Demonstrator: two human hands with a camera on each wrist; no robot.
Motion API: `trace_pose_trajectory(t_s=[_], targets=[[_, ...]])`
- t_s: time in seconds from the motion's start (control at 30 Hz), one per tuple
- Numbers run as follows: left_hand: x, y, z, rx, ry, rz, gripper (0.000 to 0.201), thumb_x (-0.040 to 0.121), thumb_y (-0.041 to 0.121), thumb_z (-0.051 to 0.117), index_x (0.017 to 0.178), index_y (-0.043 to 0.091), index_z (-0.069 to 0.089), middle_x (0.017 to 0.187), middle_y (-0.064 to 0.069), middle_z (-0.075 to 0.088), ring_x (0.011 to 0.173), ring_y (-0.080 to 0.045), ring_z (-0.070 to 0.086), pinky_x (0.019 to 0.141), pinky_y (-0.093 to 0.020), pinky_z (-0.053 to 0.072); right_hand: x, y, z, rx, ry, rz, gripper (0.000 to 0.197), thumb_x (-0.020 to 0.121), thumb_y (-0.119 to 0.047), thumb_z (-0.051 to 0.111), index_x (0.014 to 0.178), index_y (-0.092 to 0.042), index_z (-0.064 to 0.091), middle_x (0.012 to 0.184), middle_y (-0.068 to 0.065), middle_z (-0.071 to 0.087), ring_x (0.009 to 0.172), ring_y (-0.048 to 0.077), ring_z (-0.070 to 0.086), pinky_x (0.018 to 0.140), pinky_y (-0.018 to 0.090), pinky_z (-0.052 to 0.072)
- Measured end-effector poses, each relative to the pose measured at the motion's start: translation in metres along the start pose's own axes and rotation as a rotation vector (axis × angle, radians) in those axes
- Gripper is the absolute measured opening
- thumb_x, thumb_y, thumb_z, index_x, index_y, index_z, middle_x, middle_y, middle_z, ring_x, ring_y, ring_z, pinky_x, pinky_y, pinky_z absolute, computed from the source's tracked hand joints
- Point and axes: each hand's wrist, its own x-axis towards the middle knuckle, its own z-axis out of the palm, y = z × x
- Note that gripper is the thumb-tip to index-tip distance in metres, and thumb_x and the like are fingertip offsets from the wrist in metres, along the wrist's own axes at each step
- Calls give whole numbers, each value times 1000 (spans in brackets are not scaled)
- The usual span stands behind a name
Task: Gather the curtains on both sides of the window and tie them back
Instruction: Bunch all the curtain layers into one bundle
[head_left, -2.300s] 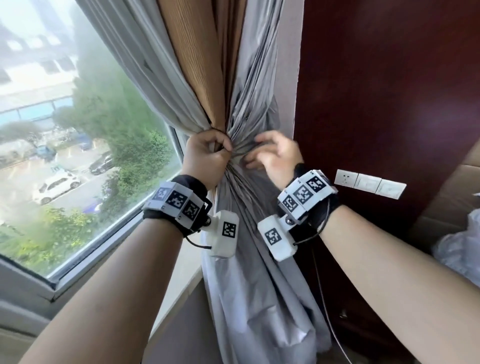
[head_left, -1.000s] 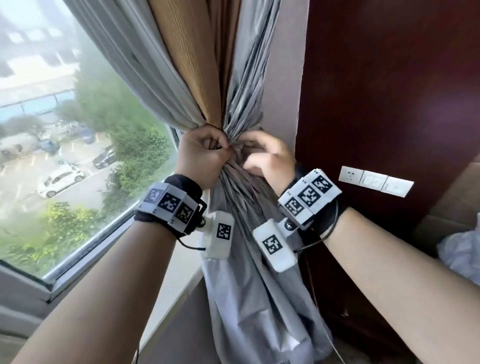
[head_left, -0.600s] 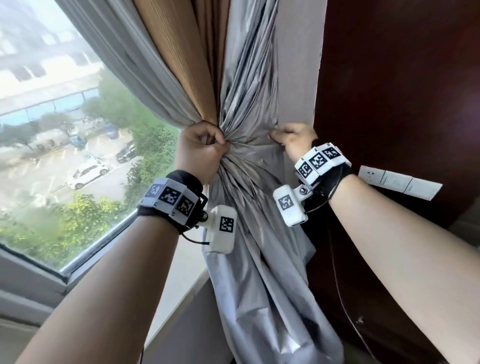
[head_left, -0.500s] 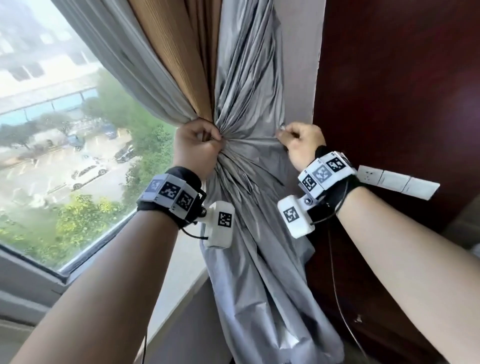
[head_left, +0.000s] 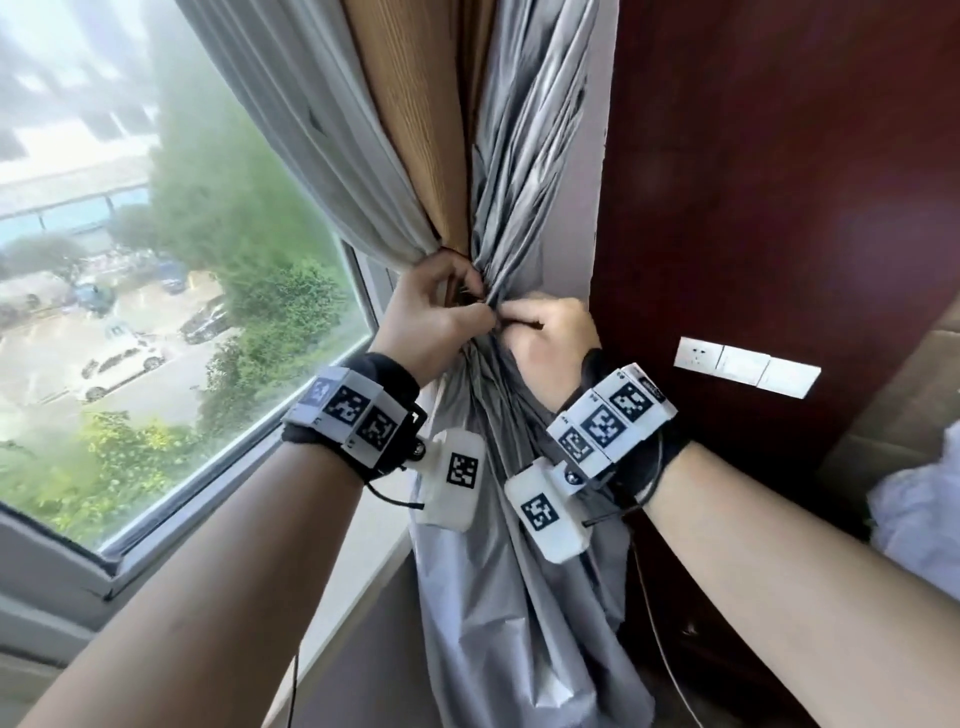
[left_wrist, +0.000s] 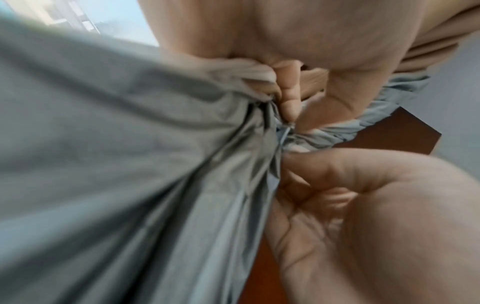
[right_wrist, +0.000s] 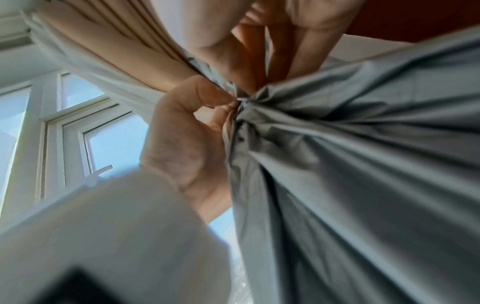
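Observation:
The curtain (head_left: 519, 597), grey lining with a tan face (head_left: 415, 119), hangs bunched beside the window's right edge. My left hand (head_left: 478, 312) grips the gathered neck from the left, thumb and forefinger pinching a small fold. My right hand (head_left: 511, 322) pinches the same knot of folds from the right, knuckles touching the left hand. In the left wrist view a twisted grey band (left_wrist: 376, 117) runs rightward from the bunch beyond my left hand (left_wrist: 287, 139). The right wrist view shows my right hand's fingers (right_wrist: 249, 67) dug into the gathered curtain (right_wrist: 363, 144).
The window (head_left: 156, 312) and its sill (head_left: 171, 525) lie to the left. A dark red wood panel (head_left: 779, 182) with white wall sockets (head_left: 748, 366) stands close on the right. A white plastic bag (head_left: 919, 514) sits at the far right.
My right hand, which had pulled a strip of grey fabric out to the wall edge, has come back to the gather beside the left hand. The left hand kept its grip.

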Motion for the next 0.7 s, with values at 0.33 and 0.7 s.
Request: trace_pose_trajectory(t_s=[0.33,0.7], targets=[[11,-16,-7,121,200,-7,42,67,-14,57,53,24,48,53,9,46,44,4,39,47,-11,32,-4,7,7,233,-142,39,42,76,-2,55,92,-40,45,107,4,62,101,13,63,97,32,48],[23,-12,20,105,222,-15,43,68,-17,54,52,22,52,43,22,52,46,5,46,49,-8,37,-1,24,3,136,-31,-65,41,70,-31,67,99,-34,37,112,4,48,100,14,52,95,35,45]])
